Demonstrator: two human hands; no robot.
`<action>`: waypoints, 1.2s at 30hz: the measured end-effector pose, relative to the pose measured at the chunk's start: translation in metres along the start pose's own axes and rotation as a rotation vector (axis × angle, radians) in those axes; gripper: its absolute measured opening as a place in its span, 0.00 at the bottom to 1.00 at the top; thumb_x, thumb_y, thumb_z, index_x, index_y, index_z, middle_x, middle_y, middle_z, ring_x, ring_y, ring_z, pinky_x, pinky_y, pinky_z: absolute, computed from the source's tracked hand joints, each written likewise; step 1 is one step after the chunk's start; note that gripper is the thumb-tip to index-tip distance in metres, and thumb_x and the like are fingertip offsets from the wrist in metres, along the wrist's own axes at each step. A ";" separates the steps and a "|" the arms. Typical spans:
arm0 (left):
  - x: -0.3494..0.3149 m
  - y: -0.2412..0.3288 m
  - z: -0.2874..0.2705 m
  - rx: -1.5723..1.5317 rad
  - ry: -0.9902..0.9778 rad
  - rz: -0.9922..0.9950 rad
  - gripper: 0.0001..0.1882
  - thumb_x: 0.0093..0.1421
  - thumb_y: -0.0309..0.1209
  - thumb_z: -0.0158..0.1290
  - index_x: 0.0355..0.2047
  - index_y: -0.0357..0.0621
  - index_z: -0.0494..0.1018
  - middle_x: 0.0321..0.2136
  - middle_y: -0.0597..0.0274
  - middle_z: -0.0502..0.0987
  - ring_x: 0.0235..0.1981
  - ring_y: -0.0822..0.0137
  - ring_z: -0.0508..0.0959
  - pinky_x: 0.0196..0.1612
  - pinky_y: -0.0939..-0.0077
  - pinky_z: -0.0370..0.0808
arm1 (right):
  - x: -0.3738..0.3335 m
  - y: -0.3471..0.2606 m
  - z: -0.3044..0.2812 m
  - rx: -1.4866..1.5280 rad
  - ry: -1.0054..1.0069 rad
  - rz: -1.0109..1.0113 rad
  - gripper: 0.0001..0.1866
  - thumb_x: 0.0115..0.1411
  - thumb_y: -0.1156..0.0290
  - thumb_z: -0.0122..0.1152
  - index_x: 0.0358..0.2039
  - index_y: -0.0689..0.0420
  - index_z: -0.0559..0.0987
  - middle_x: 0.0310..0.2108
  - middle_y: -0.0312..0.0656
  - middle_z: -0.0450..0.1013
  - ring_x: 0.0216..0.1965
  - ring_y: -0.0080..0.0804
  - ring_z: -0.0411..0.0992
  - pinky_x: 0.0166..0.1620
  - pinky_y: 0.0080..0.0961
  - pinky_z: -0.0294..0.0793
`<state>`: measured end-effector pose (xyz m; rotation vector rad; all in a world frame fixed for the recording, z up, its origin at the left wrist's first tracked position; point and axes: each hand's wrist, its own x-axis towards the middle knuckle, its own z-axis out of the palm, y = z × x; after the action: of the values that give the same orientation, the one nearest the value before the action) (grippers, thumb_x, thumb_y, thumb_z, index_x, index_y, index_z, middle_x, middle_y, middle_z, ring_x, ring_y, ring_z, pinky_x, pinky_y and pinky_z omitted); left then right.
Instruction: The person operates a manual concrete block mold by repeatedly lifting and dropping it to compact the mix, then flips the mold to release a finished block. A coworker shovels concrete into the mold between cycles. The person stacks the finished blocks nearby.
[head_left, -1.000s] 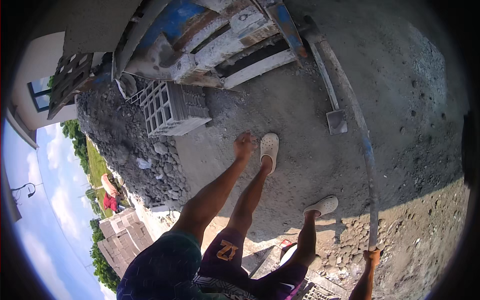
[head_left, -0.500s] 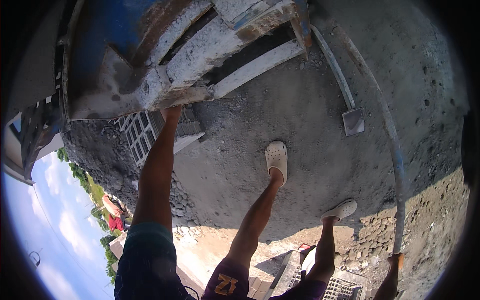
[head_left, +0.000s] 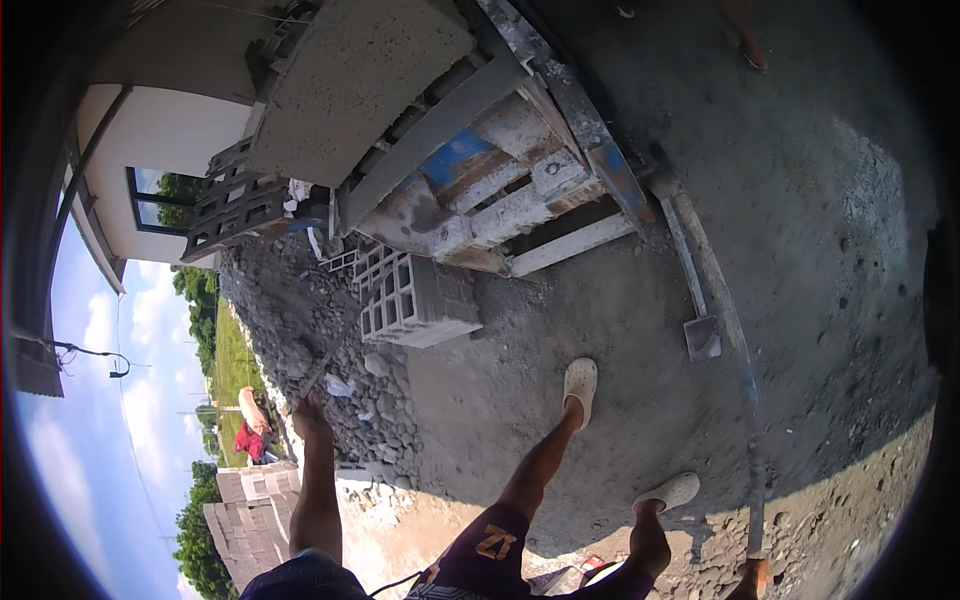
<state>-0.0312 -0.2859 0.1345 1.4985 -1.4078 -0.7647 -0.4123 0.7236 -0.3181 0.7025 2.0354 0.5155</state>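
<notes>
My right hand (head_left: 750,578), low at the right, is closed round the near end of a long, dirty pole (head_left: 735,345). The pole runs away from me over the grey ground; its far end lies in shadow beside a metal frame (head_left: 570,245), and what is on it is unclear. My left hand (head_left: 309,412) is raised at the left, in front of a gravel heap (head_left: 375,405). Its fingers are too small and blurred to read. A thin grey strip shows just beyond it, and I cannot tell whether the hand touches it.
Beside the pole lies a pale bar with a square plate (head_left: 702,338). Stacked hollow blocks (head_left: 425,300) stand below the frame, which has a grey slab (head_left: 365,85) above it. My feet wear light clogs (head_left: 580,392). Further off are a block pile (head_left: 262,520) and a person in red (head_left: 250,435).
My left hand has come away from the frame's lower edge to in front of the gravel. The view has turned, showing more of the frame and the building. My right hand still holds the pole.
</notes>
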 end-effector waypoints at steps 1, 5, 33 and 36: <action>-0.017 0.009 -0.007 -0.313 0.087 -0.139 0.28 0.80 0.43 0.41 0.69 0.32 0.61 0.64 0.47 0.73 0.67 0.56 0.74 0.66 0.66 0.79 | 0.007 0.003 0.002 0.006 0.001 0.005 0.18 0.48 0.73 0.80 0.42 0.55 0.88 0.47 0.40 0.85 0.45 0.41 0.84 0.45 0.47 0.84; -0.063 0.012 0.076 -0.693 0.306 -0.291 0.26 0.79 0.37 0.35 0.66 0.28 0.63 0.62 0.42 0.75 0.64 0.53 0.77 0.65 0.70 0.82 | 0.040 0.027 0.005 -0.013 0.011 0.057 0.18 0.49 0.75 0.78 0.43 0.55 0.88 0.46 0.39 0.85 0.45 0.39 0.84 0.43 0.47 0.84; -0.032 0.113 0.373 -0.760 -0.254 -0.317 0.35 0.80 0.50 0.36 0.75 0.34 0.55 0.64 0.34 0.72 0.66 0.41 0.75 0.66 0.48 0.80 | 0.017 0.011 0.031 0.145 0.052 -0.064 0.17 0.65 0.65 0.63 0.54 0.43 0.80 0.55 0.41 0.81 0.62 0.45 0.76 0.50 0.64 0.79; -0.064 0.119 0.350 -0.477 -0.413 -0.406 0.44 0.79 0.58 0.27 0.72 0.23 0.53 0.65 0.31 0.70 0.66 0.39 0.74 0.71 0.54 0.74 | 0.003 0.036 0.011 0.173 0.086 -0.065 0.20 0.58 0.65 0.69 0.53 0.44 0.83 0.54 0.40 0.83 0.60 0.44 0.78 0.47 0.61 0.81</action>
<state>-0.4043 -0.2857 0.0964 1.2962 -1.0948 -1.6133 -0.3941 0.7534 -0.3046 0.7251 2.1943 0.3396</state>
